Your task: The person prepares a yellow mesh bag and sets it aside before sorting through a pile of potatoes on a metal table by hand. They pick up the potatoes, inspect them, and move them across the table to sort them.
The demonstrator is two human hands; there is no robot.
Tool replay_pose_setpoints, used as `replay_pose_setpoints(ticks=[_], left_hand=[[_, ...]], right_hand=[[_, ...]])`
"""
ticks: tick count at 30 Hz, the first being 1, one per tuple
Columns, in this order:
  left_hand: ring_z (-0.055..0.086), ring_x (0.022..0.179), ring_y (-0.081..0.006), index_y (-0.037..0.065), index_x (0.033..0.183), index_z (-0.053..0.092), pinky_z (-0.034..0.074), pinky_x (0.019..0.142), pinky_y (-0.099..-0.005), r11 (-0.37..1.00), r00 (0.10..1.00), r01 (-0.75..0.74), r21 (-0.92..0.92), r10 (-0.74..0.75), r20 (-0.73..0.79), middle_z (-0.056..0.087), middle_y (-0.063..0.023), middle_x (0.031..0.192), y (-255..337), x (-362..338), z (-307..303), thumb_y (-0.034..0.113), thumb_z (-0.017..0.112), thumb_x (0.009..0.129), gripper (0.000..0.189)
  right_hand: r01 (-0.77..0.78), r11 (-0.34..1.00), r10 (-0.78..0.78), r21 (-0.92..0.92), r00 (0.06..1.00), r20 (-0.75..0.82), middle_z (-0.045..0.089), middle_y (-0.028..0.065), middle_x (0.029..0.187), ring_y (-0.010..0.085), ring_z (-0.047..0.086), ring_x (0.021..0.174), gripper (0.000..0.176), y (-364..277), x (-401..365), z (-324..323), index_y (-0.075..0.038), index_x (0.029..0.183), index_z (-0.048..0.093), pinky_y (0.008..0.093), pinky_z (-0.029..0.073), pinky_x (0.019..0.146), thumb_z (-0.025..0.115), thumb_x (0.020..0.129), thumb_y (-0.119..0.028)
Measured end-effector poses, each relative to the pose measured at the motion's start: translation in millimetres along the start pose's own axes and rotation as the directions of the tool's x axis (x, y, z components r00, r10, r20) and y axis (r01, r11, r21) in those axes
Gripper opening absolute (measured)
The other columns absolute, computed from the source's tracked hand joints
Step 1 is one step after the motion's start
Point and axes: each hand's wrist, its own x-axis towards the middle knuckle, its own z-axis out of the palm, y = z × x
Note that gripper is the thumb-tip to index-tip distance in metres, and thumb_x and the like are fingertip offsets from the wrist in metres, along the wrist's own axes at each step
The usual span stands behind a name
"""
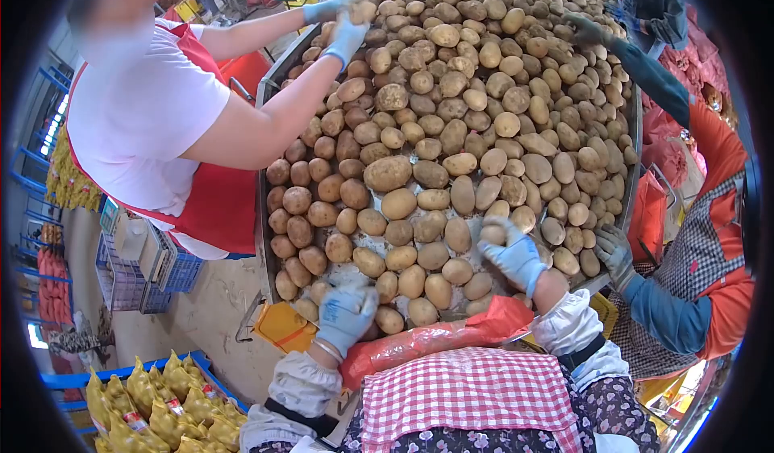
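Observation:
A wide metal sorting table [265, 203] is heaped with brown potatoes [451, 122]. My left hand [347, 314], in a blue-grey glove, rests palm down on potatoes at the near left edge. My right hand [513, 253], gloved the same, is curled around a potato [493, 233] near the front of the pile. A red mesh sack [435, 338] lies bunched against the table's near rim, between my arms and above my red-checked apron [472, 388].
A person in a white shirt and red apron [153, 130] stands on the left, gloved hands [343, 25] on potatoes at the far end. Another person in orange sleeves [709, 211] works on the right. Yellow net bags [153, 409] fill a blue crate at lower left.

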Motion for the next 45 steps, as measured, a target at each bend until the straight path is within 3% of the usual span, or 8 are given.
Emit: replay_pose_setpoints(ticks=[4, 18, 25, 29, 31, 32, 39, 45], left_hand=[[0.032, 0.139, -0.0377, 0.005, 0.122, 0.061, 0.021, 0.115, -0.0509, 0.968, 0.443, 0.138, 0.210, 0.130, -0.887, 0.045, -0.0189, 0.143, -6, 59, -33, 0.033, 0.068, 0.081, 0.050], [0.033, 0.138, -0.0385, 0.009, 0.140, 0.047, 0.020, 0.115, -0.0522, 0.941, 0.498, -0.296, 0.166, 0.300, -0.814, 0.042, -0.0219, 0.144, 53, 101, -60, 0.036, 0.056, 0.090, 0.058], [0.024, 0.138, -0.0473, 0.008, 0.130, 0.056, 0.013, 0.114, -0.0603, 0.964, 0.753, 0.018, 0.264, 0.161, -0.638, 0.039, -0.0203, 0.146, -10, 61, -24, 0.048, 0.059, 0.086, 0.060], [0.060, 0.103, -0.0390, 0.005, 0.108, 0.065, 0.048, 0.092, -0.0431, 0.899, 0.833, -0.335, -0.283, 0.142, -0.535, 0.065, -0.0180, 0.109, -20, 54, -56, 0.027, 0.062, 0.088, 0.030], [0.062, 0.094, -0.0377, 0.005, 0.104, 0.064, 0.051, 0.078, -0.0420, 0.945, 0.320, -0.277, 0.175, 0.262, -0.910, 0.065, -0.0188, 0.106, -18, 84, -90, 0.015, 0.060, 0.088, 0.019], [0.055, 0.116, -0.0367, 0.007, 0.119, 0.060, 0.046, 0.096, -0.0420, 0.984, 0.409, -0.032, 0.175, 0.172, -0.896, 0.058, -0.0189, 0.125, -16, 94, -110, 0.019, 0.060, 0.088, 0.033], [0.042, 0.132, -0.0353, 0.009, 0.133, 0.054, 0.026, 0.114, -0.0469, 0.955, 0.617, 0.244, 0.166, -0.021, -0.786, 0.053, -0.0192, 0.133, -57, 149, -124, 0.038, 0.068, 0.081, 0.061], [0.054, 0.119, -0.0275, 0.000, 0.128, 0.052, 0.042, 0.104, -0.0367, 0.863, 0.426, -0.494, -0.106, 0.134, -0.895, 0.056, -0.0154, 0.122, 0, 106, -96, 0.004, 0.075, 0.077, 0.056]], right_hand=[[0.073, 0.906, -0.080, -0.417, 0.997, 0.000, 0.066, 0.0062, 0.089, 0.0146, 0.063, 0.085, 0.038, 4, 8, 25, -0.004, 0.114, 0.060, 0.0318, 0.053, 0.075, 0.071, 0.087, -0.028], [-0.492, 0.016, -0.049, 0.870, 0.869, 0.492, 0.049, 0.0181, 0.140, 0.0399, 0.061, 0.111, 0.087, -9, 9, 16, -0.011, 0.142, 0.041, 0.0433, 0.056, 0.067, 0.042, 0.085, -0.076], [0.288, 0.945, -0.269, 0.157, 0.954, -0.131, 0.048, 0.0035, 0.142, 0.0238, 0.041, 0.133, 0.063, 49, 12, -6, -0.028, 0.140, 0.049, 0.0502, 0.024, 0.112, 0.053, 0.087, -0.063], [0.160, 0.986, -0.162, -0.048, 0.986, -0.041, 0.042, -0.0013, 0.147, 0.0179, 0.036, 0.136, 0.053, 23, 3, -8, -0.031, 0.140, 0.048, 0.0470, 0.016, 0.116, 0.049, 0.093, -0.055], [0.079, 0.803, -0.263, 0.591, 0.936, 0.232, 0.043, -0.0002, 0.147, 0.0183, 0.036, 0.137, 0.052, -1, 3, -3, -0.026, 0.141, 0.047, 0.0469, 0.016, 0.117, 0.045, 0.096, -0.052], [-0.219, 0.310, -0.495, 0.925, 0.794, 0.354, 0.044, 0.0008, 0.147, 0.0186, 0.036, 0.138, 0.052, -8, 3, -2, -0.022, 0.141, 0.047, 0.0468, 0.017, 0.118, 0.042, 0.098, -0.050], [-0.312, 0.164, -0.343, 0.936, 0.872, 0.350, 0.043, 0.0112, 0.146, 0.0339, 0.047, 0.130, 0.065, 16, 1, -16, -0.009, 0.147, 0.034, 0.0512, 0.045, 0.103, 0.040, 0.099, -0.052], [-0.149, 0.313, -0.068, 0.938, 0.982, 0.178, 0.046, 0.0116, 0.143, 0.0401, 0.051, 0.125, 0.066, 3, 8, 2, -0.017, 0.148, 0.035, 0.0531, 0.051, 0.093, 0.046, 0.096, -0.056]])
